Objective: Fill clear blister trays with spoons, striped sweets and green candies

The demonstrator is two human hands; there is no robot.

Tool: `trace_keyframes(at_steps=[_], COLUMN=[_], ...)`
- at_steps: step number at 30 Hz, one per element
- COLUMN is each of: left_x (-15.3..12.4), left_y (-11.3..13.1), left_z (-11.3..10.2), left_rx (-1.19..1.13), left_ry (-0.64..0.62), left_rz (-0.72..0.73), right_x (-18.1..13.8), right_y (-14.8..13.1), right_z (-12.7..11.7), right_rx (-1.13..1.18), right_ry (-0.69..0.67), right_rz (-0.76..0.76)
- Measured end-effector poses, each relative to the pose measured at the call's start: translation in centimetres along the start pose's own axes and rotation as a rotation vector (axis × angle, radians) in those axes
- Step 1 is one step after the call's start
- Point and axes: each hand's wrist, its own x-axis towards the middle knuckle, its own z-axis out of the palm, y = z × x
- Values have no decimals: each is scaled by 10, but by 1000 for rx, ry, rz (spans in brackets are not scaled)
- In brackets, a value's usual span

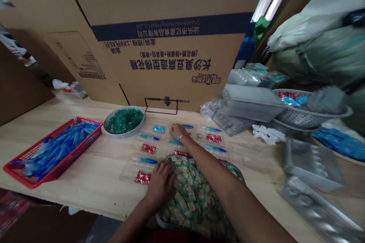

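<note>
Head view: left hand (159, 184) and right hand (179, 132) apart over a clear plastic tray (127, 172) on a wooden counter (85, 193).
Left hand lay on a heap of wrapped packets (194, 197) at the near edge, right fingertips (174, 127) on the tray among blue sticks (145, 160) and red sachets (148, 148); any grip was unclear. A red basket (53, 150) sat by the left edge, a round dish of green pieces (124, 120) at the back, before a printed cardboard carton (171, 64).

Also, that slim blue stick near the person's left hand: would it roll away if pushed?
Probably, since the slim blue stick looks narrow and rounded. It also looks light for its length, so a small nudge may shift it. The shallow clear plastic tray under it might slow it, though I can't tell how much.
</note>
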Motion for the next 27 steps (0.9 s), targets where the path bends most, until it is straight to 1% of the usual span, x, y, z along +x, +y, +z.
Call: trace_keyframes(at_steps=[2, 4, 6, 7, 9, 11, 13, 16, 19, 20, 22, 24, 25, 27], left_x=[3, 7, 14, 18, 27, 35, 42, 46, 42, 40, 33, 28, 25, 21], left_y=[1, 3, 7, 9, 15, 21, 26, 30, 31, 32, 35, 39, 42, 48], left_z=[-5, -11, -15, -17, -18, -19, -20, -23, -27, -28, -29, -26, -24, -18], left_rx=[-8, -14, 1, 25, 105, 211, 280, 300, 256, 213, 115, 66, 74, 124], left_ry=[-12, -24, -63, -103, -215, -313, -377, -430, -393, -371, -348, -370, -390, -428], left_rz=[12, 23, 34, 36, 30, 14, 12, 38, 62, 69, 71, 75, 83, 113], right_x=[-7, -24, -55, -74, -115, -152, -176, -188, -195, -199, -211, -225, -231, -240], right_y=[0, 5, 13, 17, 22, 23, 21, 21, 29, 31, 35, 34, 33, 29], right_z=[-11, -25, -37, -40, -41, -34, -25, -19, -24, -27, -29, -27, -24, -19], right_rx=[-3, -1, 4, 8, 16, 19, 30, 74, 131, 159, 243, 276, 249, 133], right_ry=[3, 10, -2, -18, -67, -77, -54, -9, 26, 9, -95, -196, -213, -175], right_rz=[-26, -74, -134, -167, -227, -254, -254, -229, -195, -189, -180, -158, -142, -127])
